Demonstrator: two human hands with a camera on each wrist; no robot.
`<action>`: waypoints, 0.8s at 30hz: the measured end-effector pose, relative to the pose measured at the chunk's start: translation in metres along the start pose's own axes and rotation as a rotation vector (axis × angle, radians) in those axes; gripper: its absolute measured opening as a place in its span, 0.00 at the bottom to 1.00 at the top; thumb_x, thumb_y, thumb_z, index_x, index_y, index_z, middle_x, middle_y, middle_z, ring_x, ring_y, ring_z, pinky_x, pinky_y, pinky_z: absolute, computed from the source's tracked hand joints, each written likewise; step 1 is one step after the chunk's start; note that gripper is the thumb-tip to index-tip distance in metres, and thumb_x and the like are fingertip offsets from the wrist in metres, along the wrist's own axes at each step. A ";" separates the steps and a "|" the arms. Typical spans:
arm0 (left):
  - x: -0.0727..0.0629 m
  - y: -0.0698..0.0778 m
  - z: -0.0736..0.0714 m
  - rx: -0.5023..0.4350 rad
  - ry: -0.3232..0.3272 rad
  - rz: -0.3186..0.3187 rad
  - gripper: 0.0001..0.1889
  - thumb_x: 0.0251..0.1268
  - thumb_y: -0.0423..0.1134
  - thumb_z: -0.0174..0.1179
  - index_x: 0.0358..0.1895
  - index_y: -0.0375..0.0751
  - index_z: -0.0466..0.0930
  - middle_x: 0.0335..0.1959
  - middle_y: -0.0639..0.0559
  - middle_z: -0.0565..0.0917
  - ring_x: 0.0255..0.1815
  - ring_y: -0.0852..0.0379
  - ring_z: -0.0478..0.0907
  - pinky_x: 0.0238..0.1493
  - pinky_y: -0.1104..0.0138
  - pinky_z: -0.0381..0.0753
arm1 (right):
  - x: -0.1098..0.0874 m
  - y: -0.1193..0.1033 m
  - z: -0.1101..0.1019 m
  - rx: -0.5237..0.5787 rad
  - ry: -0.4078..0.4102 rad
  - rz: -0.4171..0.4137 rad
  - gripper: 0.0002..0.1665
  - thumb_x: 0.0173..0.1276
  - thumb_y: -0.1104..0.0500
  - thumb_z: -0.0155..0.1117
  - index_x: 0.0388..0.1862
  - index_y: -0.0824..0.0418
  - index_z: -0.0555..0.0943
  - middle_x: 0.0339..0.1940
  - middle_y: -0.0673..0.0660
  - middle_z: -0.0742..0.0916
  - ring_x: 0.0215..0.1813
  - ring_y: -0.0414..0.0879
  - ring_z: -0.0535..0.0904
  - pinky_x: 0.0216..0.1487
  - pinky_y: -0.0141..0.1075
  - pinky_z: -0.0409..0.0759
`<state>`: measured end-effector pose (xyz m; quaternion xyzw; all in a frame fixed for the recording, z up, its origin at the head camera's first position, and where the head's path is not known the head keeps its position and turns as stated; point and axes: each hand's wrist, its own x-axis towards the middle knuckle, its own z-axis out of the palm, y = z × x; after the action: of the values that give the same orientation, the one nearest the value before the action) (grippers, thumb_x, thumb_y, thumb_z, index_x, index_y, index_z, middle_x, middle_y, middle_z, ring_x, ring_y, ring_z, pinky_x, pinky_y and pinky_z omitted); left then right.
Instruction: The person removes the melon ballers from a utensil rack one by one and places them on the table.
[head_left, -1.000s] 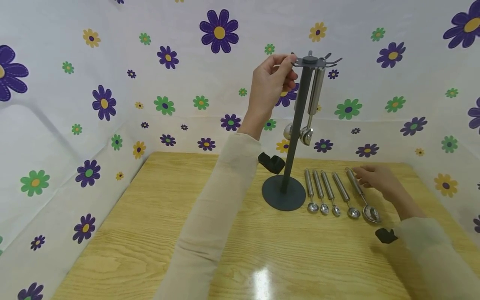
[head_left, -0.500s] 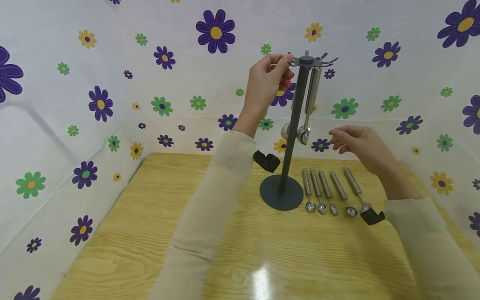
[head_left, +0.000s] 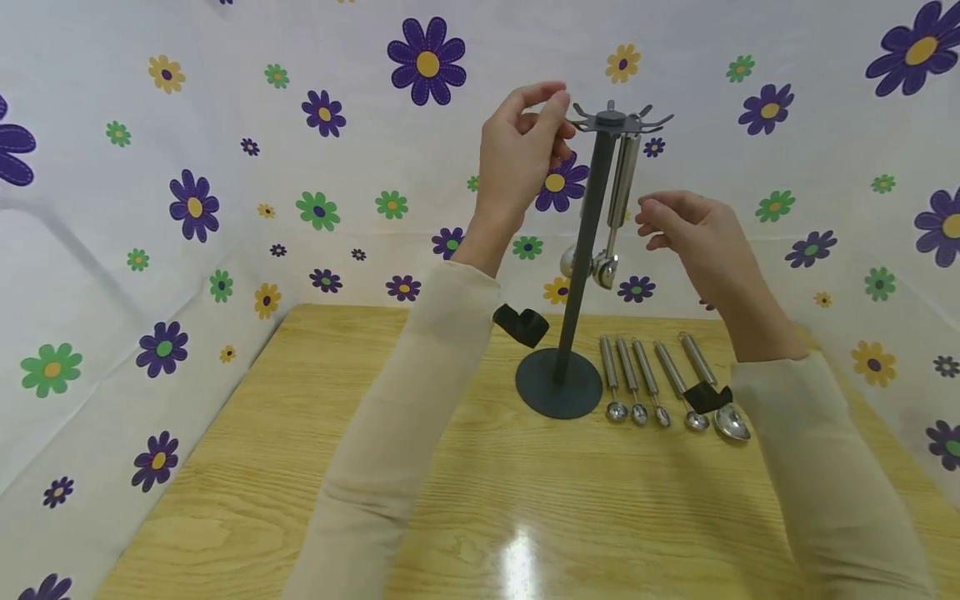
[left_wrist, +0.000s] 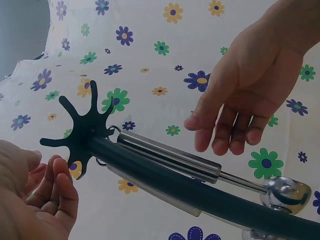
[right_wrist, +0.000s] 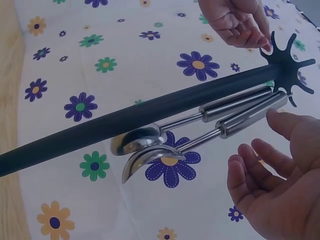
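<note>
Left hand and right hand flank a dark rack

Head view: both hands are raised, wide apart from each other, fingers loosely bent around nothing. The left is at the rim of the rack's top, beside its ring of hooks; whether its fingertips touch one, I cannot tell. The rack stands between the hands, a slim dark-grey pole on a flat round base, which sits on the wood-grain table below them. Two silvery scoops hang from it, handles up and bowls down, with a gap between them and the right hand. Below that hand, five shiny spoons lie in a row, handles pointing away from the person; the one farthest from the left hand has the largest bowl.

Left wrist view: the hooks spread like flat, round-tipped petals just beside the left fingertips. One scoop, below the right hand, shows a wire loop, a smooth polished handle, a thin neck and a deep rounded bowl.

Right wrist view: the two scoops lie close to the pole, between the hands, their bowls mirror-bright, the nearer one seen edge-on as a curved sliver. The right thumb is near a handle's upper end, the other fingers apart from it.
</note>
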<state>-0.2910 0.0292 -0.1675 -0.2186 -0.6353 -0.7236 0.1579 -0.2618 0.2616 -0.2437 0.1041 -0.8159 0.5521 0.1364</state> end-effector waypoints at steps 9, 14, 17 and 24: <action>-0.013 0.009 0.004 0.216 -0.020 0.047 0.13 0.73 0.45 0.67 0.51 0.41 0.85 0.36 0.52 0.86 0.33 0.55 0.82 0.36 0.69 0.80 | 0.012 -0.016 0.014 0.175 0.006 -0.091 0.24 0.77 0.52 0.66 0.65 0.61 0.80 0.53 0.56 0.85 0.54 0.50 0.80 0.54 0.31 0.78; -0.015 0.006 0.007 0.228 -0.006 0.072 0.10 0.72 0.42 0.68 0.47 0.38 0.88 0.36 0.51 0.87 0.34 0.57 0.82 0.40 0.71 0.81 | 0.014 -0.021 0.021 0.194 -0.006 -0.123 0.24 0.76 0.57 0.67 0.66 0.64 0.79 0.55 0.57 0.85 0.53 0.50 0.81 0.56 0.35 0.78; -0.016 0.004 0.009 0.236 0.008 0.102 0.10 0.72 0.41 0.67 0.45 0.38 0.88 0.35 0.51 0.87 0.35 0.58 0.83 0.41 0.71 0.82 | 0.017 -0.023 0.024 0.160 -0.013 -0.131 0.24 0.77 0.59 0.66 0.68 0.65 0.77 0.56 0.59 0.85 0.53 0.49 0.81 0.56 0.35 0.79; -0.018 -0.001 0.009 0.248 0.034 0.159 0.09 0.73 0.38 0.66 0.47 0.37 0.88 0.33 0.51 0.87 0.33 0.58 0.82 0.39 0.71 0.81 | 0.021 -0.022 0.023 0.022 -0.061 -0.193 0.20 0.80 0.60 0.61 0.65 0.67 0.79 0.45 0.55 0.85 0.46 0.49 0.82 0.53 0.31 0.81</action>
<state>-0.2753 0.0372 -0.1766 -0.2345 -0.6977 -0.6286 0.2513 -0.2765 0.2316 -0.2255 0.2002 -0.7999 0.5418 0.1630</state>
